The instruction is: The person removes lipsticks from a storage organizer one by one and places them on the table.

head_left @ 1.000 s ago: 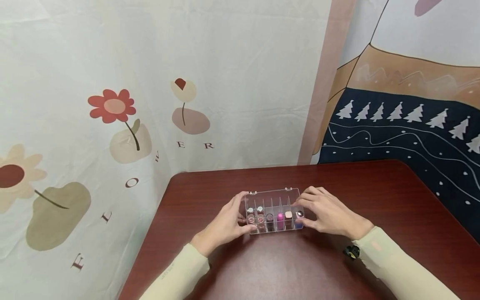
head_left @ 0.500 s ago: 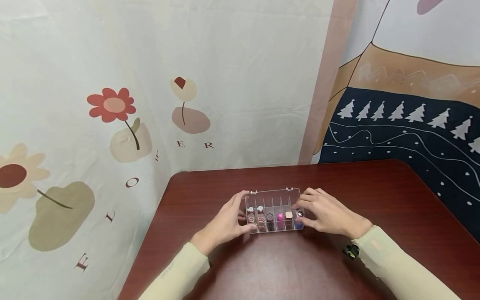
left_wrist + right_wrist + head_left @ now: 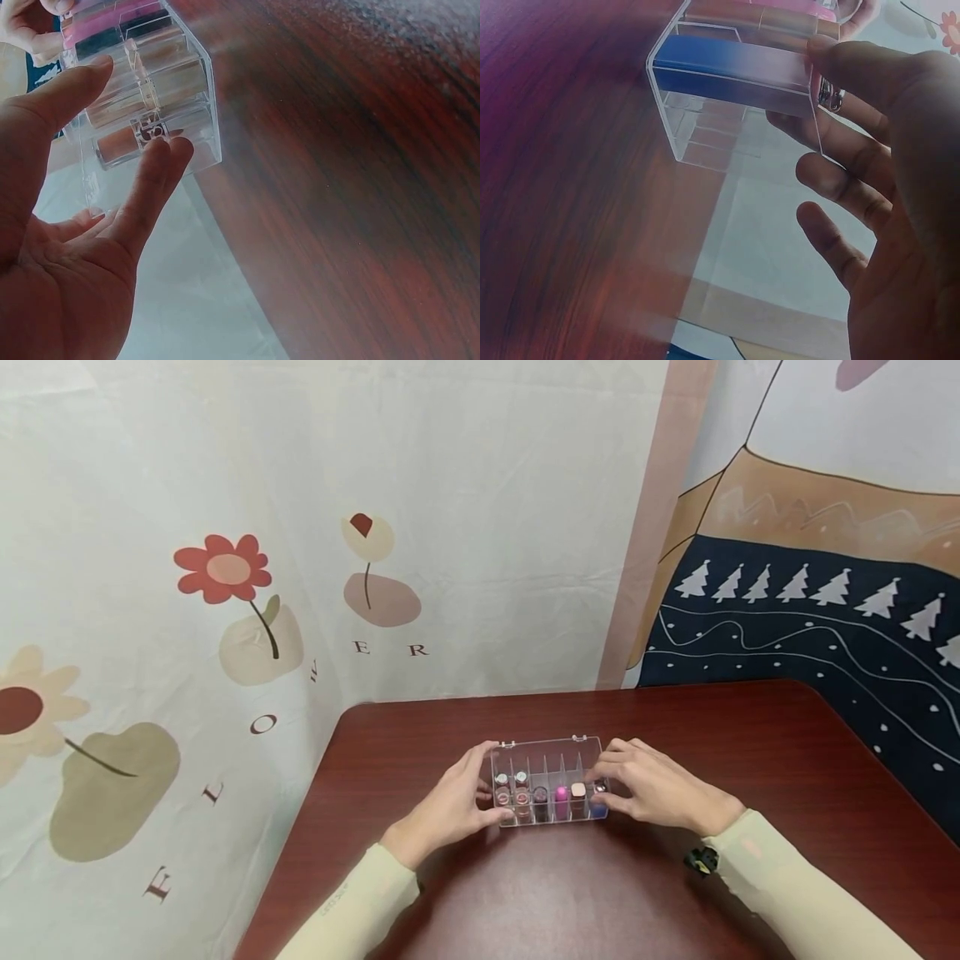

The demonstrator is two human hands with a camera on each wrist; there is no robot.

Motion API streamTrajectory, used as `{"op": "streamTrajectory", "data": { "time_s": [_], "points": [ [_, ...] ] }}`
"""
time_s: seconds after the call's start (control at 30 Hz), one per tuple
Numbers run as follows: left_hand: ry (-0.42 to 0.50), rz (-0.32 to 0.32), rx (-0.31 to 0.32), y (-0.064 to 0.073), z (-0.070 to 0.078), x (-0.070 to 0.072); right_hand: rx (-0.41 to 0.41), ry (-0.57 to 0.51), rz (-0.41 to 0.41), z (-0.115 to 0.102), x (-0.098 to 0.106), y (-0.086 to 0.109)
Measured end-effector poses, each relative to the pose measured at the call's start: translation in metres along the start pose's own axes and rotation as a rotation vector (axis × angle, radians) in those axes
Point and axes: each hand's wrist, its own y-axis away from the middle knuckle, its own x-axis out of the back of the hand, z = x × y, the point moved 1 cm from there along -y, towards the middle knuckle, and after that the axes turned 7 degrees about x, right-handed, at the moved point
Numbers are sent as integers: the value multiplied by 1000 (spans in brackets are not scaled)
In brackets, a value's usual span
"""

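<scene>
A clear plastic compartment box of lipsticks and small tubes sits on the table between both hands. My left hand grips its left end, thumb at the front, fingers along the side. At the right end my right hand holds the box, thumb near a blue tube and fingers round the side. A magenta lipstick, a dark tube and a beige-topped tube fill middle front slots. Silver-topped tubes stand at the left. Two hinges show on the back edge.
The dark red wooden table reaches to a flower-printed white curtain behind and at the left. A navy cloth with white trees hangs at the right. A black band is on the right wrist.
</scene>
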Motion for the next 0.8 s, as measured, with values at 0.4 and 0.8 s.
{"op": "streamTrajectory", "data": {
  "time_s": [0.4,0.8],
  "points": [
    [-14,-5,7,-2,1,0,-22,-29,-27,0,2,2],
    [-2,2,13,0,2,1,-33,-69,-25,1,6,2]
  ]
}}
